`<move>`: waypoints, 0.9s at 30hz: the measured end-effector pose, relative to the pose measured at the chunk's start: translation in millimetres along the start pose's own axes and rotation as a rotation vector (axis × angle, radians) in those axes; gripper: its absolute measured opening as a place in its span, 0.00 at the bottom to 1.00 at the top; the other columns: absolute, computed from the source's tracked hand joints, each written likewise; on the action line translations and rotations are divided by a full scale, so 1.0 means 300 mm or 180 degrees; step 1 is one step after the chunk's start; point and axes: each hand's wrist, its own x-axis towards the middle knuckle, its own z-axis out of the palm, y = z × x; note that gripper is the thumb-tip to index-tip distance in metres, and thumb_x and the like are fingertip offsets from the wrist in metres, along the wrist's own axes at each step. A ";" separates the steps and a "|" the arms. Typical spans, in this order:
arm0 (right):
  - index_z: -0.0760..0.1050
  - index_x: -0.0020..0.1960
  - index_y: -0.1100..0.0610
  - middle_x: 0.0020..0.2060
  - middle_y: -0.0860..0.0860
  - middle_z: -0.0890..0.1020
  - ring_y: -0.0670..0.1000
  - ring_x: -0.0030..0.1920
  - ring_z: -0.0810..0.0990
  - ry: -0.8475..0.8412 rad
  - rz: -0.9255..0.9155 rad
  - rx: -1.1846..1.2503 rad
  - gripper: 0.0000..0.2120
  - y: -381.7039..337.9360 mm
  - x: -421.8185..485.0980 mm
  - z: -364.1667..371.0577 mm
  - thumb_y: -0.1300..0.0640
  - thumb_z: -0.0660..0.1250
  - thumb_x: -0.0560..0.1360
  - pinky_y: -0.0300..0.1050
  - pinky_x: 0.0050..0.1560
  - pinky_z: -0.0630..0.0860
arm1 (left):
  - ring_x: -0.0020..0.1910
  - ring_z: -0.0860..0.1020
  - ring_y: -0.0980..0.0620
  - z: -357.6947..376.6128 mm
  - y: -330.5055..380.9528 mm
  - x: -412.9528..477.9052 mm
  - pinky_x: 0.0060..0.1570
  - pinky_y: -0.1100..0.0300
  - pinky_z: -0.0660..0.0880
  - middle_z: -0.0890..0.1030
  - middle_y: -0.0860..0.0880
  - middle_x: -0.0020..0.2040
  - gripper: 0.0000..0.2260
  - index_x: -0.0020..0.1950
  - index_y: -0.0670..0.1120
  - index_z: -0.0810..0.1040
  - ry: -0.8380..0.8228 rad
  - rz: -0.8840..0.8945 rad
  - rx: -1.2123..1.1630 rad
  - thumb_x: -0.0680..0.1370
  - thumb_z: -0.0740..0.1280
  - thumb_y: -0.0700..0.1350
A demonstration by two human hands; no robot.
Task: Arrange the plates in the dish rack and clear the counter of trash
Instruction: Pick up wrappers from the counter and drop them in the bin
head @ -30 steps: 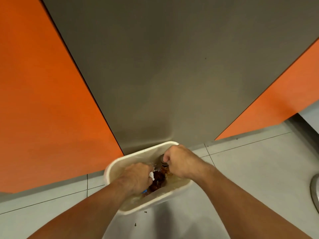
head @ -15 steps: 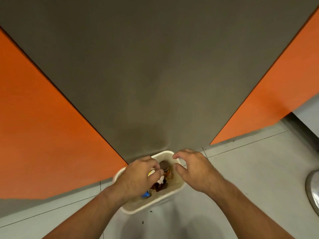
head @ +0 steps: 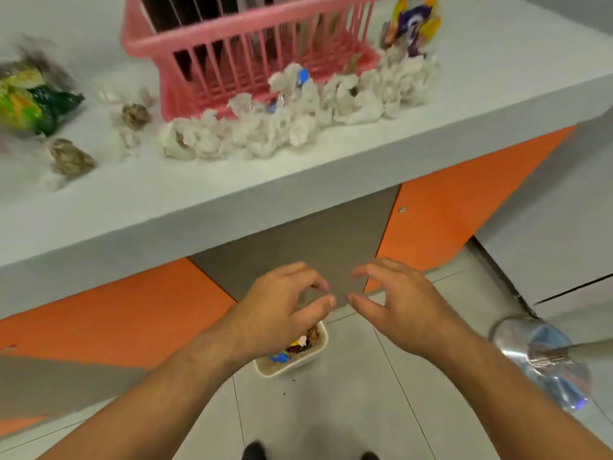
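Note:
A pink dish rack [head: 252, 51] stands on the grey counter [head: 232, 200] with dark plates upright inside it. Crumpled white tissues [head: 292, 117] lie in a row along the rack's front. Snack wrappers lie at the far left [head: 30, 101] and the far right [head: 414, 21] of the counter, and brownish paper wads [head: 69, 159] sit near the left. On the floor below, a cream trash bin [head: 298, 360] holds wrappers. My left hand [head: 282, 310] and my right hand [head: 394, 303] hover above the bin, fingers loosely spread, holding nothing.
Orange and grey cabinet fronts [head: 447, 214] run under the counter. A clear plastic water bottle [head: 544, 360] lies on the tiled floor at the right. My shoes show at the bottom edge.
Both hands have let go of the trash and risen out of the bin. My view has tilted up, so the counter with the rack and tissues has come into sight.

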 end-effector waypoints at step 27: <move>0.72 0.65 0.44 0.60 0.34 0.72 0.34 0.58 0.67 0.1032 -0.0159 -0.0573 0.16 0.011 0.313 -0.929 0.45 0.63 0.78 0.22 0.56 0.58 | 0.54 0.70 0.69 -0.513 0.436 0.639 0.52 0.72 0.67 0.72 0.67 0.53 0.11 0.58 0.59 0.75 0.1009 0.0720 0.0156 0.78 0.62 0.59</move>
